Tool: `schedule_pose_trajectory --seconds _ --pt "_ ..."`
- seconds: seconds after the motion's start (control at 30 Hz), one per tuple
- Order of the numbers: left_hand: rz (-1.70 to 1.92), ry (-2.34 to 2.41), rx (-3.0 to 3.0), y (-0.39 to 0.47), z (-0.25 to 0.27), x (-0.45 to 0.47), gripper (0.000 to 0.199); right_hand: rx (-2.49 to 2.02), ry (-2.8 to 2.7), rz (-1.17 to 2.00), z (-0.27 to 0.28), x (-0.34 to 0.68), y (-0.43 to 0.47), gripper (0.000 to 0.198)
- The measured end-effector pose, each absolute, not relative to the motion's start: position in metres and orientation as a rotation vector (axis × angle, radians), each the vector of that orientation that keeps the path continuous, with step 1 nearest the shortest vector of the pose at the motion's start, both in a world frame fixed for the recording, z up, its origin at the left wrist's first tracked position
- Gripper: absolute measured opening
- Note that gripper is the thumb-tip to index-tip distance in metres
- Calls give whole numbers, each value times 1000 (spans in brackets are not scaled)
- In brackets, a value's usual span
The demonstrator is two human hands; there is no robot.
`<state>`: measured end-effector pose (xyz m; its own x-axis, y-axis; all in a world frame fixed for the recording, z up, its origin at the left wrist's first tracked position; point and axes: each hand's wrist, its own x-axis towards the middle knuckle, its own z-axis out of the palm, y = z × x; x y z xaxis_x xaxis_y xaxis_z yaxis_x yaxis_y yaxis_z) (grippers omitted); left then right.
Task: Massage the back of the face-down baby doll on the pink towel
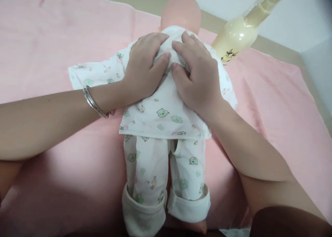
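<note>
A baby doll [181, 12] lies face down, its bald head at the far end. It wears a white long-sleeved shirt [158, 121] printed with green bears, and matching trousers [151, 161] with turned-up cuffs. My left hand [146, 62] rests flat on the left side of the doll's upper back, fingers stretched toward the head. On the right side of the upper back lies my right hand [198, 73], its fingers spread and the thumb pointing inward. Both palms press on the shirt, and neither hand grips anything. A silver bangle [94, 102] circles my left wrist.
Under the doll spreads a pink cloth [52, 57]. A cream-coloured bottle [237, 33] with a cow picture and a clear cap over its pump stands beyond the doll's right shoulder. A white wall [293, 19] borders the far side.
</note>
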<state>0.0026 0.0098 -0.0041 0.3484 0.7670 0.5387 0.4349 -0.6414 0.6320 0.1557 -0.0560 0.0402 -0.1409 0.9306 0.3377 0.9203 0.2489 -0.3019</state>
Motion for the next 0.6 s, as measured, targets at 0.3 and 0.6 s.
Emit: schedule_pose_trajectory --seconds 0.3,0.6 --pt "1211 1028 2242 8 -3 5 38 -1670 -2121 -75 43 152 -56 53" --pt "1143 1057 2201 8 2 4 39 -1665 -2109 -63 44 151 -58 53"
